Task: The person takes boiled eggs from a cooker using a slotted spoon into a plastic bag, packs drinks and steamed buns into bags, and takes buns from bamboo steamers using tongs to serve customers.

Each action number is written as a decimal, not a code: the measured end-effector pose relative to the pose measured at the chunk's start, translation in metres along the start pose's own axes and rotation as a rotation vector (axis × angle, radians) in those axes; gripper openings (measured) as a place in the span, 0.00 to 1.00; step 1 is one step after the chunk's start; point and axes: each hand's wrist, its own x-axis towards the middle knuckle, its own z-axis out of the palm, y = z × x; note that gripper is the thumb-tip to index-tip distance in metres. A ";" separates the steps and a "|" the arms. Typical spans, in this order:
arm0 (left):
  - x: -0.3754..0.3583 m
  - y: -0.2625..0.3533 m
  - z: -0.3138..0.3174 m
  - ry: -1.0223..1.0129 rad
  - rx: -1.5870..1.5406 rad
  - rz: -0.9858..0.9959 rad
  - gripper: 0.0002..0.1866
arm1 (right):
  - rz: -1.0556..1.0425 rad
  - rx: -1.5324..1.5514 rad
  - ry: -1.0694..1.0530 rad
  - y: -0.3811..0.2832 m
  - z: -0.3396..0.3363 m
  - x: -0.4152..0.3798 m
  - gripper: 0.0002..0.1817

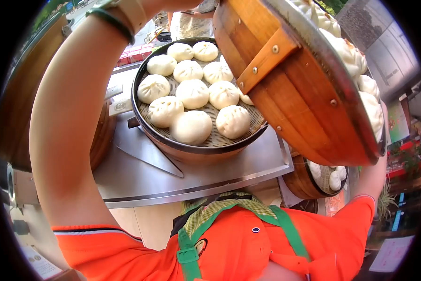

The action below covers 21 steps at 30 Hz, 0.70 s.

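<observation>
A wooden steamer basket (290,84), loaded with white steamed buns (346,51), is held up tilted at the right. My left hand (173,4) reaches to its upper end at the top edge of the view, where most of the fingers are cut off. My right forearm (372,178) rises against the basket's right side; the right hand itself is hidden behind the rim. Beneath and to the left sits another round steamer (210,149), with several pleated buns (191,93) on its woven mat. The raised basket covers part of that steamer's right side.
The lower steamer stands on a metal counter (126,180) with a raised front edge. A smaller steamer with buns (308,180) is lower right. Large wooden steamers (18,112) stand at the left. Red boxes (135,55) lie behind the counter.
</observation>
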 end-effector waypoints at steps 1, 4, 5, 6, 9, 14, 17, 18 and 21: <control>-0.003 0.016 -0.005 -0.025 -0.145 -0.032 0.10 | 0.016 0.004 0.016 0.009 -0.009 -0.005 0.13; 0.015 0.023 0.043 0.267 -0.341 0.309 0.10 | 0.047 0.021 0.064 0.025 -0.048 -0.013 0.13; 0.018 0.039 0.034 0.137 -0.244 0.317 0.11 | 0.046 0.017 0.084 0.027 -0.069 -0.013 0.13; 0.024 0.057 0.023 0.011 -0.143 0.322 0.12 | 0.052 0.021 0.105 0.032 -0.088 -0.013 0.13; 0.062 0.114 0.052 0.100 -0.215 0.373 0.09 | 0.040 0.014 0.183 0.032 -0.162 -0.013 0.13; 0.130 0.236 0.079 -0.010 -0.274 0.588 0.11 | 0.030 -0.012 0.386 0.035 -0.324 -0.033 0.12; 0.151 0.316 0.097 -0.052 -0.367 0.670 0.10 | 0.045 -0.084 0.543 0.048 -0.440 -0.061 0.12; 0.160 0.332 0.119 -0.057 -0.396 0.717 0.09 | 0.060 -0.101 0.583 0.057 -0.465 -0.069 0.12; 0.173 0.388 0.149 -0.072 -0.443 0.790 0.07 | 0.106 0.064 0.668 0.082 -0.498 -0.105 0.11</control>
